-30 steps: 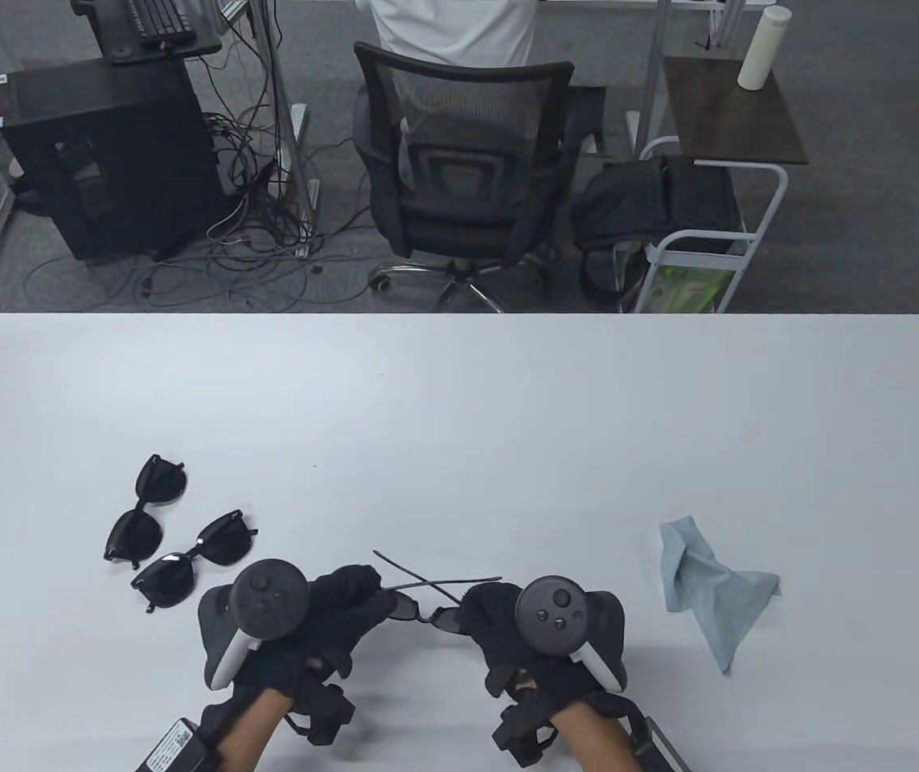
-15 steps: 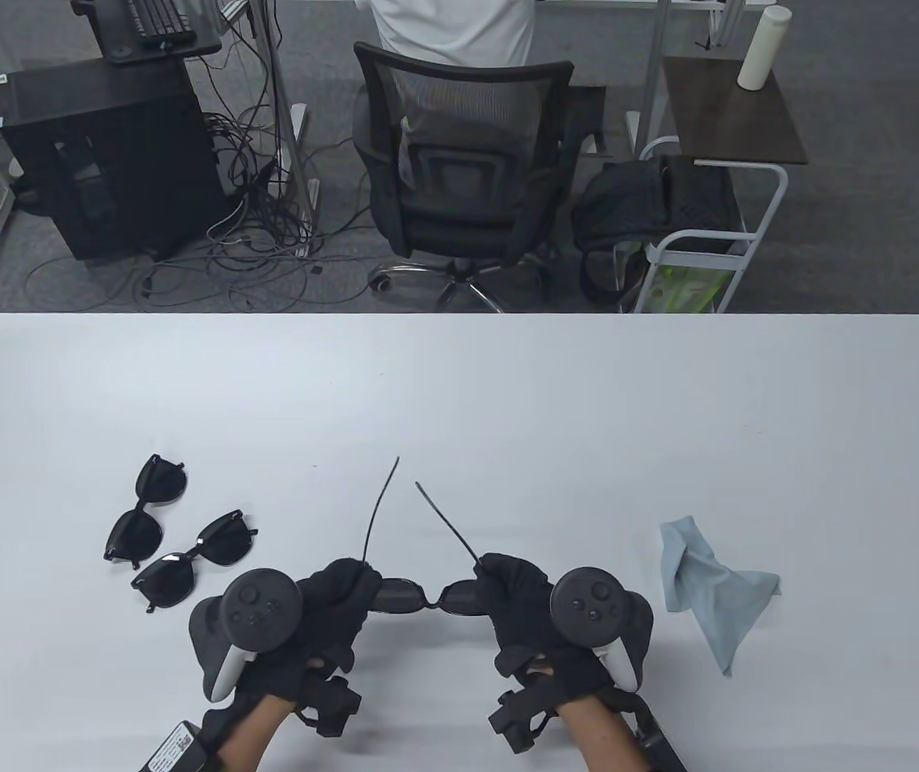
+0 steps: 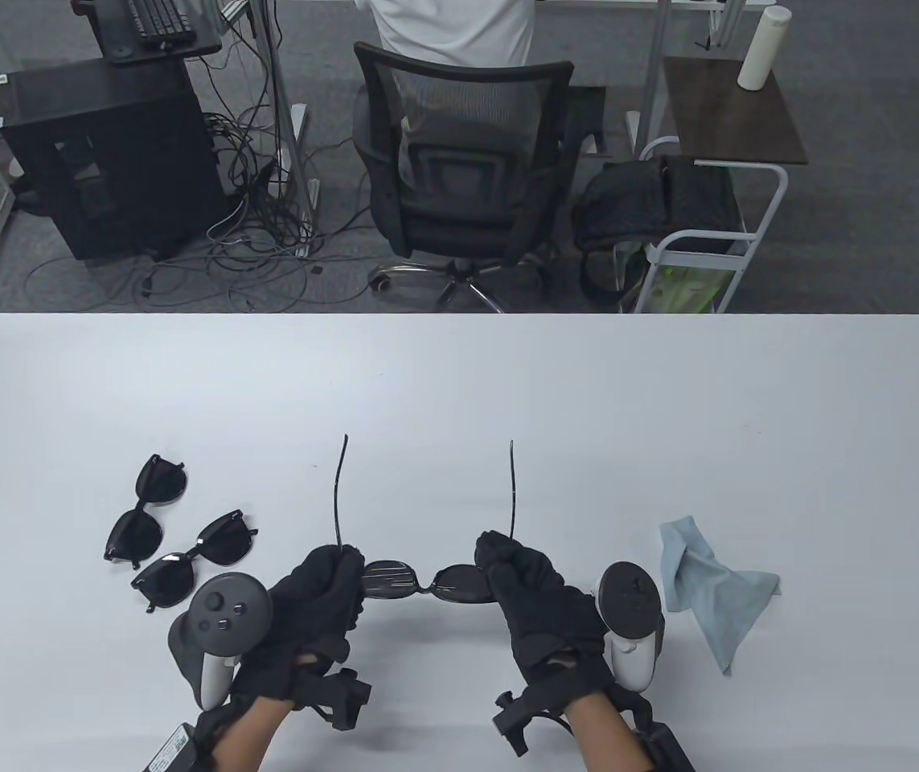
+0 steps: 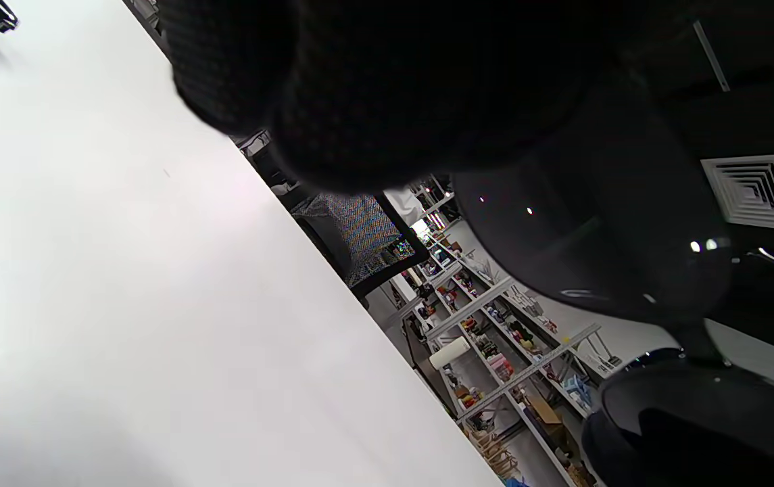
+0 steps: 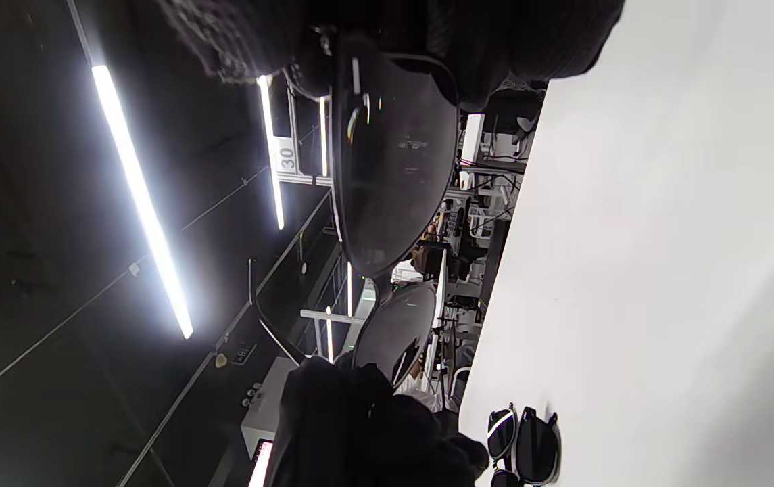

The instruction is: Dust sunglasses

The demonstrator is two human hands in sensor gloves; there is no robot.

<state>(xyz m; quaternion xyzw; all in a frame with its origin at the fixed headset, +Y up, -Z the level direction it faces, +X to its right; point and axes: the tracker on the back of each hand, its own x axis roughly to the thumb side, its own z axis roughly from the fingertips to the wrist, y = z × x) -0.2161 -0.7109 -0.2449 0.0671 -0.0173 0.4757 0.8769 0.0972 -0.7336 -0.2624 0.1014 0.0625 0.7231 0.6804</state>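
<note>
Both hands hold one pair of thin-framed sunglasses (image 3: 427, 581) above the table's near middle, its temple arms unfolded and pointing away from me. My left hand (image 3: 322, 583) grips the left hinge end, my right hand (image 3: 507, 567) grips the right hinge end. The left wrist view shows a dark lens (image 4: 596, 250) close under my gloved fingers (image 4: 359, 88). In the right wrist view both lenses (image 5: 393, 169) run from my right fingers (image 5: 495, 40) down to the left hand (image 5: 359, 433). A light blue cloth (image 3: 708, 583) lies crumpled to the right.
Two more folded black sunglasses (image 3: 145, 507) (image 3: 194, 559) lie on the white table (image 3: 459, 386) left of my hands, also seen as sunglasses (image 5: 522, 443) in the right wrist view. Beyond the far edge stand an office chair (image 3: 459, 177) and a cart (image 3: 700, 241).
The crossed temple arms have swung open until they point straight away from me. Both hands have moved apart and a little forward, still holding the frame's ends.
</note>
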